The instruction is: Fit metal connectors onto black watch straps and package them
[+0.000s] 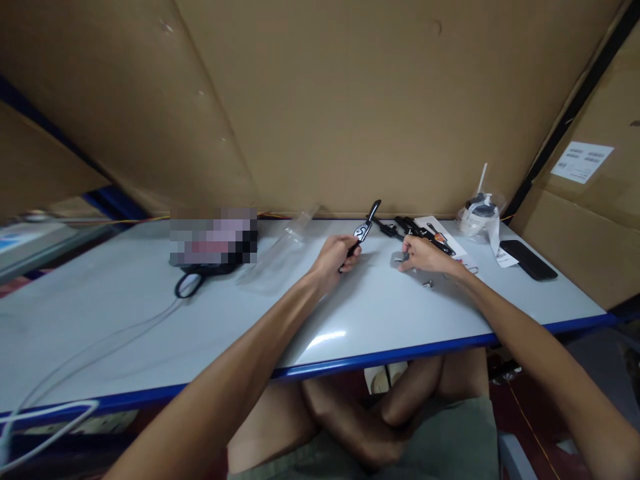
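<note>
My left hand (pixel 337 255) is closed round the lower end of a slim black tool (pixel 365 228) with a white mark, which points up and away over the white table (pixel 150 313). My right hand (pixel 423 255) rests on the table just to its right, fingers curled in a pinch over a small grey metal piece (pixel 399 259); what the fingertips hold is too small to name. Black parts (pixel 415 230) lie on a white card (pixel 443 233) right behind that hand. A small screw (pixel 428 283) lies by my right wrist.
A clear plastic bag (pixel 283 250) lies left of my left hand, black scissors (pixel 193 280) farther left. A bagged pump bottle (pixel 480 213) and a black phone (pixel 527 259) sit at the right. White cables (pixel 60 380) trail over the front left. Cardboard walls (pixel 350 100) stand behind.
</note>
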Demonstrator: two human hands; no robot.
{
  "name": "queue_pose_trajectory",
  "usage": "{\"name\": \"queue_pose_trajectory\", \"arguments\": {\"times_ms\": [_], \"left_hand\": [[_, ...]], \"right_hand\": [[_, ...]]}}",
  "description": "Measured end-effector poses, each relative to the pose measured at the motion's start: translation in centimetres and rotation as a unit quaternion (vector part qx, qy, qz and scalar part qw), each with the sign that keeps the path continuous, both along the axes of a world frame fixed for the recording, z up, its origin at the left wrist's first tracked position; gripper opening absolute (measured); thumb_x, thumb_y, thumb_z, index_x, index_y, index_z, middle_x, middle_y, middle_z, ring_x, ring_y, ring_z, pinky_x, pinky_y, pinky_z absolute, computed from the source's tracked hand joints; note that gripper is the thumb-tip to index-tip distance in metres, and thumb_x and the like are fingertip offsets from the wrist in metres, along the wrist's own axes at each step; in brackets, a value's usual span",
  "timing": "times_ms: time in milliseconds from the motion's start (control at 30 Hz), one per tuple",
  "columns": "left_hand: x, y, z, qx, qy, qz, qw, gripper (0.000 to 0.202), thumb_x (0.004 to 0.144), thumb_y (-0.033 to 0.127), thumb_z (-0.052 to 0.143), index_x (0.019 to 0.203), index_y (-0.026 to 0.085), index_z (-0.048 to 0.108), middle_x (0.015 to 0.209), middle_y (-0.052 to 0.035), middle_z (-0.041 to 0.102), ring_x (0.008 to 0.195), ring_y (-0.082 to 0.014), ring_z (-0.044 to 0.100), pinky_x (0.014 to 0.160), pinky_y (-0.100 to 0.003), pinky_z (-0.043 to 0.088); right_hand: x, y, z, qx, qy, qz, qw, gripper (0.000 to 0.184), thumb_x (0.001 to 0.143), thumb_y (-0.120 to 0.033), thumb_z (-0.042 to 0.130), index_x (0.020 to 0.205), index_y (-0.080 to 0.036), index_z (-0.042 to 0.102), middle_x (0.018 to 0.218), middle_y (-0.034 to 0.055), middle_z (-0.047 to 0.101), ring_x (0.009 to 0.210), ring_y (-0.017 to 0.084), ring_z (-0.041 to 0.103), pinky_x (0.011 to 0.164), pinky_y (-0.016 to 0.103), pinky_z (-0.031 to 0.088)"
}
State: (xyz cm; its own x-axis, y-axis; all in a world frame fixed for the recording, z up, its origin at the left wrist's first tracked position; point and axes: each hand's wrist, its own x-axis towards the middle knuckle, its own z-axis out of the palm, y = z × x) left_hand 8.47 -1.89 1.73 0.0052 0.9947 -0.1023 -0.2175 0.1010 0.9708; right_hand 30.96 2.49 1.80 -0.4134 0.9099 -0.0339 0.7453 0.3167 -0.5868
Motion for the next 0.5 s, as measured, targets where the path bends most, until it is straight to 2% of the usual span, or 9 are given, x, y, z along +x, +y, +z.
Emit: {"name": "queue_pose_trajectory", "arguments": {"times_ms": [100, 167, 267, 367, 500], "left_hand": [[1.1, -0.6, -0.1, 0.0, 0.011, -0.002, 1.0, 0.011, 0.093, 0.02, 0.051, 0.087, 0.014, 0.057, 0.054, 0.0067, 0.041, 0.035, -0.0039, 0.026, 0.032, -0.016, 0.013], [1.7, -0.8, -0.3, 0.011, 0.02, 0.001, 1.0, 0.011, 0.094, 0.02, 0.051, 0.085, 0.015, 0.056, 0.054, 0.0066, 0.043, 0.035, -0.0046, 0.03, 0.032, -0.016, 0.017], [2.2, -1.0, -0.5, 0.028, 0.031, -0.002, 0.999, 0.014, 0.095, 0.019, 0.048, 0.081, 0.018, 0.05, 0.055, 0.0044, 0.05, 0.037, -0.0069, 0.042, 0.036, -0.016, 0.03], [2.4, -1.1, -0.7, 0.03, 0.035, -0.03, 0.999, 0.012, 0.096, 0.018, 0.045, 0.084, 0.019, 0.049, 0.058, 0.0022, 0.057, 0.041, -0.0102, 0.052, 0.04, -0.019, 0.041], [2.8, -1.3, -0.8, 0.032, 0.022, -0.056, 0.998, 0.006, 0.096, 0.019, 0.045, 0.091, 0.02, 0.048, 0.061, 0.0018, 0.06, 0.041, -0.012, 0.054, 0.039, -0.02, 0.042]], "right_hand": [[-0.3, 0.0, -0.3, -0.09, 0.096, 0.007, 0.991, 0.032, 0.073, -0.008, 0.077, 0.093, -0.018, 0.054, 0.057, -0.008, 0.059, 0.05, 0.011, 0.055, 0.049, 0.02, 0.036], [-0.5, 0.0, -0.3, -0.117, 0.122, 0.013, 0.986, 0.023, 0.076, -0.009, 0.076, 0.083, -0.018, 0.056, 0.055, -0.0055, 0.061, 0.047, 0.01, 0.054, 0.045, 0.02, 0.036], [-0.6, -0.2, 0.0, -0.139, 0.153, 0.0, 0.978, 0.023, 0.084, -0.017, 0.074, 0.07, -0.017, 0.055, 0.055, -0.0014, 0.063, 0.045, 0.009, 0.055, 0.042, 0.02, 0.036], [-0.9, -0.7, 0.4, -0.136, 0.226, -0.014, 0.965, 0.026, 0.09, -0.021, 0.07, 0.069, -0.017, 0.055, 0.052, -0.0032, 0.059, 0.041, 0.008, 0.051, 0.04, 0.019, 0.037], [-1.3, -1.1, 0.6, -0.135, 0.323, 0.007, 0.937, 0.021, 0.093, -0.023, 0.064, 0.074, -0.018, 0.058, 0.055, -0.0046, 0.058, 0.041, 0.007, 0.049, 0.04, 0.019, 0.038]]}}
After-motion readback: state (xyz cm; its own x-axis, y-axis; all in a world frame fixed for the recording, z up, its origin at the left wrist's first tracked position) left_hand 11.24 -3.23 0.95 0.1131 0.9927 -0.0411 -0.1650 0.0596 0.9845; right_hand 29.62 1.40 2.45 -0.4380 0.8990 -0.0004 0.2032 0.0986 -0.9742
